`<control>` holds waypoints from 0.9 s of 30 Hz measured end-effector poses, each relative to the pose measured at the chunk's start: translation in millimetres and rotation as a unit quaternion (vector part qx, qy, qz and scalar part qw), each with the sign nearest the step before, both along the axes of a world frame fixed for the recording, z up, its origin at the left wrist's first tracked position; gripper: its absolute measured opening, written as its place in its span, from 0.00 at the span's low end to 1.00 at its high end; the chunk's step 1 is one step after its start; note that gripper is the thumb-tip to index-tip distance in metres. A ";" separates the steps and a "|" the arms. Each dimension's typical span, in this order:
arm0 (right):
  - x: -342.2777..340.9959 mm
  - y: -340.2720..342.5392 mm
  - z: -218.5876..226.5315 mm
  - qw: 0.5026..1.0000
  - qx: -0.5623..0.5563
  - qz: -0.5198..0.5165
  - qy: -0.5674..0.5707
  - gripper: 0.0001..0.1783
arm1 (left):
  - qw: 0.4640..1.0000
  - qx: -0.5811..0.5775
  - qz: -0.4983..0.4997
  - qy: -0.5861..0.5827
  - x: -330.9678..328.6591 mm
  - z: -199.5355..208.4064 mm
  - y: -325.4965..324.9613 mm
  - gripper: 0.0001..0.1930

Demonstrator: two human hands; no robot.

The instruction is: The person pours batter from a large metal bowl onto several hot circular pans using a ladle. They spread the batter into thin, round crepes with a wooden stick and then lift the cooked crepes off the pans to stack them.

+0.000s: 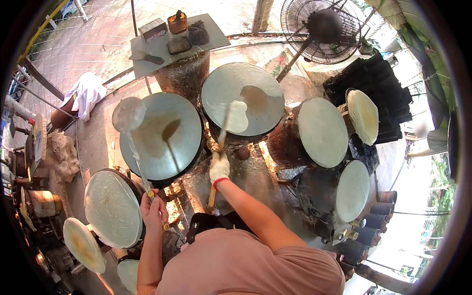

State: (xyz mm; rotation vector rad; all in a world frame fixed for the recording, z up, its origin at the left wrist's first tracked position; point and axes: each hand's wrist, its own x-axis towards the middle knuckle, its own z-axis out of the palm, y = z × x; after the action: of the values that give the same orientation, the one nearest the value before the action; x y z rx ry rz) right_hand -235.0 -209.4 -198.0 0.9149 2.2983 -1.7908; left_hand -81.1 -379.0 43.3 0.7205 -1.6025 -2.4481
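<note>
The left hand (155, 210) is bare and is closed around the lower end of a thin metal handle. This handle goes up and away from the hand to a round flat ladle (129, 114), which hangs above the left edge of the big round griddle (162, 135) in front of the person. So the ladle head is well apart from the hand, up and a little to the left of it. On this griddle there is a brownish wet patch in the middle and the dark shadow of the ladle.

The right hand (219, 168) wears a white glove with a red cuff. It is wrapped around a wooden stick, whose lower end shows below the hand. The stick leads up to a pale flat spreader (237, 117), which lies on the second griddle (243, 98), near its middle. The spreader is beyond the hand, just up and to the right.

Fire glows orange between and under the griddles. To the right stand more round plates covered with thin pale sheets (322, 132). Another pale sheet (112, 208) lies on a round plate just left of the left hand. A standing fan (322, 29) is at the top, and a small tabletop (172, 42) behind the griddles carries some boxes and a knife.
</note>
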 end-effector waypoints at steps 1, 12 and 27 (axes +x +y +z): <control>-2.5 1.8 9.6 0.995 0.046 0.090 0.008 0.23 | 1.000 0.013 0.014 -0.011 10.1 -2.0 -6.2 0.11; -7.2 82.3 21.2 0.988 0.074 0.126 0.054 0.19 | 0.990 0.134 -0.036 -0.039 41.4 -17.2 -12.4 0.08; -36.8 236.8 96.1 0.979 0.072 0.187 -0.034 0.20 | 0.968 0.227 -0.102 0.015 -0.5 -10.2 113.6 0.06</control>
State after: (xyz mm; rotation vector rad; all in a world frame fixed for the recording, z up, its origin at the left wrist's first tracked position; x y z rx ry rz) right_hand -271.8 27.5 -101.8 0.5035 2.3836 -1.4348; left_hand -81.6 -265.4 33.2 0.5879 -1.1606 -3.0060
